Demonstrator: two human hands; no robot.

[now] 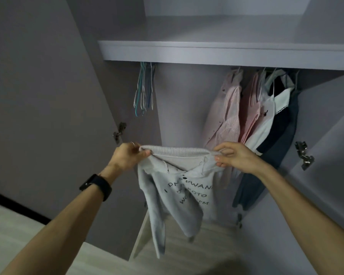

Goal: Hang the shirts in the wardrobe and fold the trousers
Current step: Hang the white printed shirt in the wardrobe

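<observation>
Grey sweatshirt point(179, 187) hangs before the open wardrobe point(187, 96), stretched by its ribbed edge point(179, 151) between our hands: left hand point(127, 155) pinching at nine o'clock, right hand point(234, 155) pinching at three. Soft, light and floppy, we reckon, and best gripped at that firmer ribbing. Empty hangers point(144, 90) sit at eleven o'clock, hung shirts point(232, 110) at one.
</observation>
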